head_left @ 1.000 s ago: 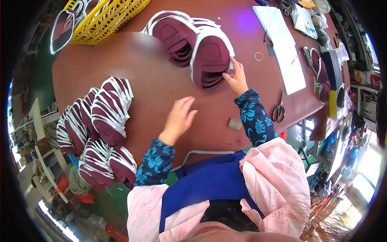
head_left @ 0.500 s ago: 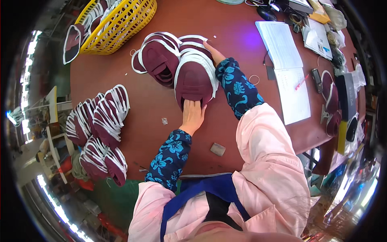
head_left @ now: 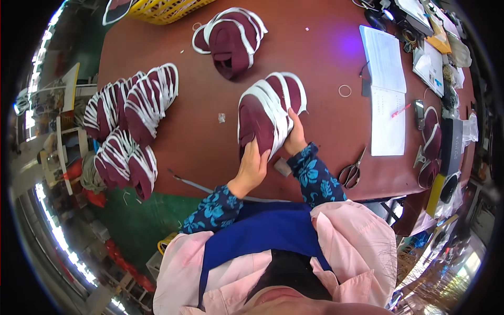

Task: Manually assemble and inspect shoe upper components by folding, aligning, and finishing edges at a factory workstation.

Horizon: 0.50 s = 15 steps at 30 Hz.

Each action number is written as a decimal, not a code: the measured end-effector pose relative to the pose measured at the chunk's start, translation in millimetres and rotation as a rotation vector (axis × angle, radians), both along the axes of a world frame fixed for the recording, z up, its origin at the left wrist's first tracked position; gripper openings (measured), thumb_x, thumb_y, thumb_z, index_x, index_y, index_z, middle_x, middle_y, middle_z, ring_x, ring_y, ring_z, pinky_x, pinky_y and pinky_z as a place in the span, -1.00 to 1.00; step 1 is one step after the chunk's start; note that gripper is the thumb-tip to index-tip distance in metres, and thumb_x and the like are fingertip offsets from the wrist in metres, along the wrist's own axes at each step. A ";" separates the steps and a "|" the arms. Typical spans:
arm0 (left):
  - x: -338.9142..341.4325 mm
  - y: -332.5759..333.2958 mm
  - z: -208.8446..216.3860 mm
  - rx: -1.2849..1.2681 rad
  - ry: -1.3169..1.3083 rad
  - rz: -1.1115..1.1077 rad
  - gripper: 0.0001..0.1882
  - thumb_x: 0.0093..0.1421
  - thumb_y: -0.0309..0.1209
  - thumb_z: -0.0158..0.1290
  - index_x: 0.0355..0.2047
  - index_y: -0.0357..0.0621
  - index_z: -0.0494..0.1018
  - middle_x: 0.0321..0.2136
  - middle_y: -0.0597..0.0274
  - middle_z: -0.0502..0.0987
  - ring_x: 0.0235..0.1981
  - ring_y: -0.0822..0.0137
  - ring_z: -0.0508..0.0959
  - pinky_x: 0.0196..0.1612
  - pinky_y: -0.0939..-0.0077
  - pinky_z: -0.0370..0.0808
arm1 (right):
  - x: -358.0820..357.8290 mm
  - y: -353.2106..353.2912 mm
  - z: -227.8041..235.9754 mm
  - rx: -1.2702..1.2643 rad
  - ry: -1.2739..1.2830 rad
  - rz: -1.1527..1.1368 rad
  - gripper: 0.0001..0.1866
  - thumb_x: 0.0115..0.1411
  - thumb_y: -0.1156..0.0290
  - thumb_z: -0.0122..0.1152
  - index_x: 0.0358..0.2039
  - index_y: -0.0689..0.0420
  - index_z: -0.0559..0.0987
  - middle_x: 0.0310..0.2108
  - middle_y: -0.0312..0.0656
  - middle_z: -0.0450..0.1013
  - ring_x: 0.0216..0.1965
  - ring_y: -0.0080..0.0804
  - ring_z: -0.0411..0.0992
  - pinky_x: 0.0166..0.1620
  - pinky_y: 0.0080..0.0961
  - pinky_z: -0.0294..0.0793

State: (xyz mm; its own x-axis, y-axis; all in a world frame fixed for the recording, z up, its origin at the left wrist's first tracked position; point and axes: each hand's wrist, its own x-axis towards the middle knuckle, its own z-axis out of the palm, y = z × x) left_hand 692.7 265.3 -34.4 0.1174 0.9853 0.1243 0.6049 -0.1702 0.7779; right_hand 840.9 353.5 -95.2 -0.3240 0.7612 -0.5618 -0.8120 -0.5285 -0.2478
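Right now both my hands are on one stack of burgundy shoe uppers (head_left: 257, 118), each piece edged in white, in front of me near the middle of the table (head_left: 194, 131). My left fingers (head_left: 253, 151) lie close together and grip the near end of the frontmost piece; how deep they reach into it I cannot tell. My right fingers (head_left: 296, 126) clasp the right side of the same stack, one of them lying up along the white edging, the rest partly hidden. The pieces overlap and fan out toward the far right. Whether the underside touches the table I cannot make out.

Beyond it, well apart and a little to the left, sits a second stack (head_left: 230, 48) of the same pieces, its dark opening facing me. Off to my left several rows of uppers (head_left: 152, 102) stand packed closely, white edges showing one after another. A yellow basket (head_left: 168, 11) is cut off by the upper edge of the view.

A small grey block (head_left: 282, 167) lies just beside my right wrist, and dark-handled scissors (head_left: 350, 175) rest to the right of my patterned right sleeve (head_left: 317, 181). Farther right, a red pen (head_left: 401, 110) lies across open white sheets (head_left: 387, 126), with a thin pale ring (head_left: 345, 91) to their left. Between the held stack and the left-hand rows lies a crumpled clear scrap (head_left: 221, 118).
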 end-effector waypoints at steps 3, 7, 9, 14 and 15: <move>-23.8 -52.5 43.6 -0.058 0.107 -0.032 -0.42 0.29 -0.46 0.05 0.21 -0.58 0.17 -0.01 -0.43 0.36 -0.05 -0.34 0.40 -0.01 0.06 0.41 | -34.8 -47.6 28.2 0.010 0.130 -0.012 -0.39 0.36 0.05 -0.03 0.26 0.21 0.38 0.20 -0.04 0.42 0.19 -0.16 0.39 0.31 -0.25 0.28; -63.3 -101.6 68.4 -0.006 0.386 -0.150 -0.47 0.21 -0.54 0.09 0.16 -0.53 0.27 0.02 -0.39 0.36 0.00 -0.36 0.40 0.09 0.03 0.38 | -73.1 -107.7 27.3 -0.072 0.030 0.073 -0.38 0.38 0.00 -0.09 0.27 0.18 0.38 0.17 -0.06 0.45 0.18 -0.18 0.40 0.33 -0.25 0.24; -81.5 -117.6 39.7 -0.077 0.363 -0.176 -0.49 0.21 -0.52 0.10 0.14 -0.49 0.30 0.00 -0.36 0.37 -0.02 -0.29 0.42 0.06 0.04 0.39 | -81.6 -146.4 -18.3 -0.103 -0.095 0.107 -0.54 0.37 0.18 0.03 0.17 0.17 0.46 0.07 -0.08 0.52 0.07 -0.24 0.49 0.21 -0.29 0.39; -112.9 -155.2 -14.8 -0.073 0.374 -0.210 -0.64 0.16 -0.41 0.21 -0.07 -0.30 0.46 -0.18 -0.07 0.46 -0.16 -0.06 0.45 -0.14 0.15 0.41 | -36.3 -192.9 -19.5 0.439 -1.392 0.382 -0.77 0.19 0.55 0.23 -0.12 0.21 0.53 -0.21 -0.08 0.58 -0.28 -0.28 0.59 -0.20 -0.41 0.56; -109.9 -154.9 -5.5 -0.064 0.383 -0.160 -0.63 0.14 -0.37 0.25 -0.10 -0.29 0.47 -0.21 -0.03 0.45 -0.20 -0.09 0.45 -0.14 0.14 0.42 | -26.7 -193.2 -23.4 0.587 -1.545 0.286 -0.83 0.22 0.52 0.20 -0.15 0.19 0.56 -0.28 -0.08 0.56 -0.35 -0.20 0.55 -0.23 -0.36 0.54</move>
